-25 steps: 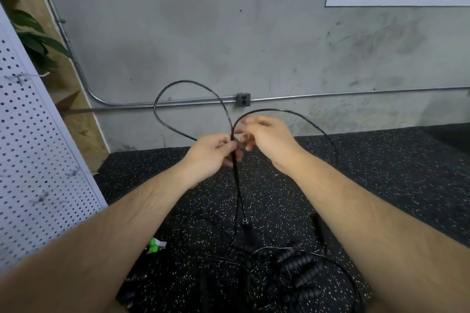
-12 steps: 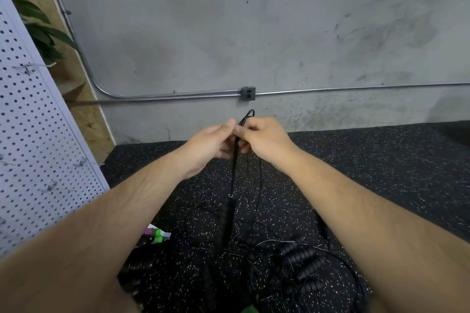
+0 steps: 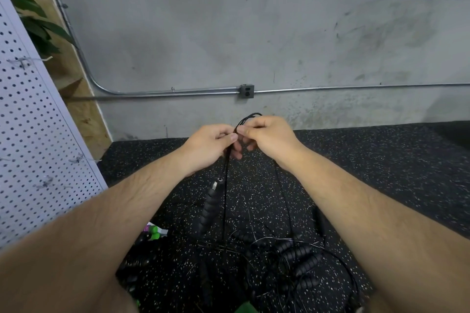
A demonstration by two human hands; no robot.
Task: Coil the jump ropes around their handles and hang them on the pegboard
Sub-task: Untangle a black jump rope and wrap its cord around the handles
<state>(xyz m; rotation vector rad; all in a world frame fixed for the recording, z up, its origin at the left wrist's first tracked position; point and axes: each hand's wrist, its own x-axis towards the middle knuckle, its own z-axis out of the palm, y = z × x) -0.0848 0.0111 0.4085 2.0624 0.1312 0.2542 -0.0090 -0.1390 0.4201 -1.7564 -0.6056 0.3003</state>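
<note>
In the head view, the two hands meet in front of the body, above the floor [image 3: 381, 173]. The left hand [image 3: 211, 145] and the right hand [image 3: 269, 134] both pinch a thin black jump rope [image 3: 225, 201] between thumb and forefinger, and the fingertips of the two hands are almost touching. A small bend of the rope stands up just above the right hand. Below the hands the strands hang down, and one black ribbed handle [image 3: 209, 207] hangs tilted beside them, under the left wrist. A pile of other ropes [image 3: 297, 256] with ribbed handles lies on the floor between the forearms. The white pegboard [image 3: 38, 134] stands at the left, with some wire hooks on it and no rope.
</note>
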